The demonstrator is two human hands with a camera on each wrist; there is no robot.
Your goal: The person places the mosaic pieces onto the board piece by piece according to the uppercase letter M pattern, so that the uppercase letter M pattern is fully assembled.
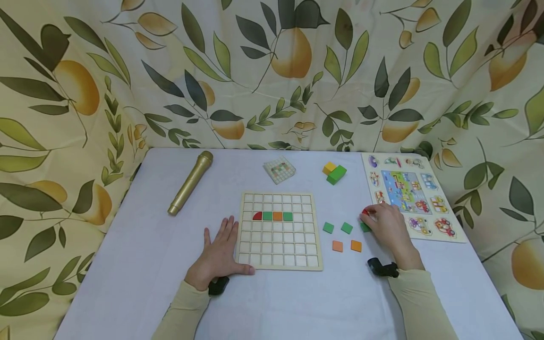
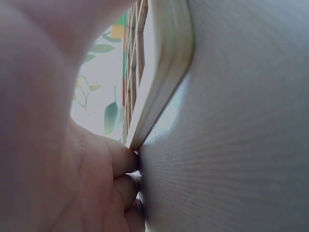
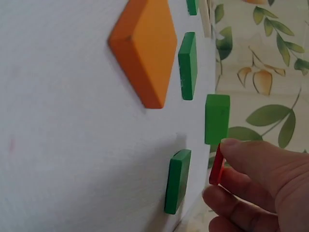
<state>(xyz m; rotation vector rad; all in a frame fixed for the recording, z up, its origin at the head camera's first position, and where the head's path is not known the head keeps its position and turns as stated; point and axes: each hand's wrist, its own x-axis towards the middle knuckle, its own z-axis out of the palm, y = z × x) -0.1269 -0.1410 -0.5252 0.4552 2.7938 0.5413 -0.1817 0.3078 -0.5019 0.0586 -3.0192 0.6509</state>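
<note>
A wooden grid board (image 1: 279,255) lies in the middle of the table, with a row of red, green, orange and green tiles in its third row. My left hand (image 1: 218,250) rests spread at the board's left edge, its thumb by the lower left corner. In the right wrist view, my right hand (image 3: 256,183) pinches a small red tile (image 3: 217,166) between thumb and fingers. Close under it a green tile (image 3: 177,182) lies on the cloth. Loose green tiles (image 1: 346,228) and orange tiles (image 1: 356,245) lie between the board and my right hand.
Behind the grid board lies a small patterned grid card (image 1: 279,170). A green block (image 1: 336,174) leans by a yellow block (image 1: 329,167). A gold microphone (image 1: 191,182) lies at the back left. A picture puzzle board (image 1: 437,231) lies on the right, partly behind my right hand.
</note>
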